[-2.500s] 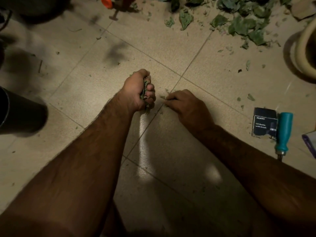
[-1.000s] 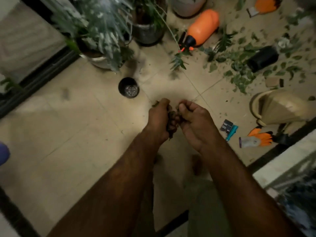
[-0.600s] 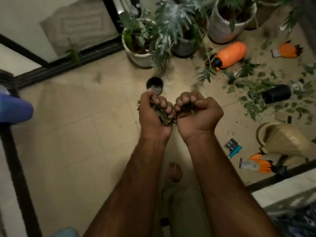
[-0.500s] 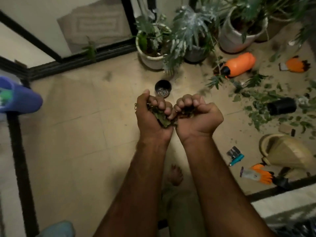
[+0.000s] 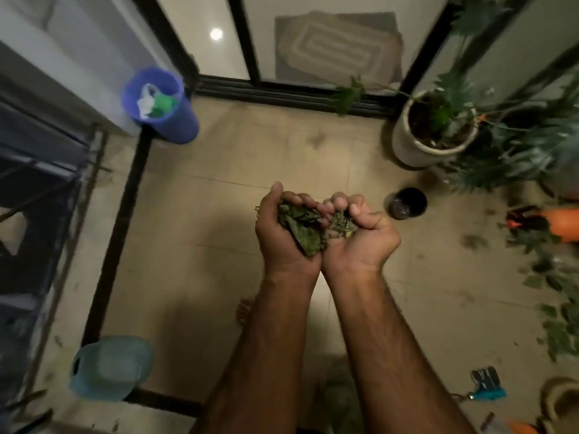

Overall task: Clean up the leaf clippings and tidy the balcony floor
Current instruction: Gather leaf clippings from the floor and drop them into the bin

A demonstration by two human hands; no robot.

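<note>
My left hand (image 5: 277, 236) and my right hand (image 5: 365, 239) are raised side by side, palms up, fingers curled over a bunch of green leaf clippings (image 5: 305, 227). The larger leaves lie in the left palm, smaller bits (image 5: 341, 225) in the right. More leaf clippings (image 5: 560, 321) are scattered on the tiled balcony floor (image 5: 200, 220) at the right edge. A blue bin (image 5: 158, 104) with white and green waste in it stands at the upper left by the door frame.
A white potted plant (image 5: 429, 133) and other foliage (image 5: 526, 151) stand at the upper right, a small black pot (image 5: 407, 203) beside my right hand. An orange sprayer (image 5: 560, 223) lies right. A light blue tub (image 5: 109, 368) sits lower left; a teal-handled tool (image 5: 487, 394) lower right.
I have risen from crouching and turned left. Both hands came together, turned palms up and lifted with the clippings; the blue bin came fully into view.
</note>
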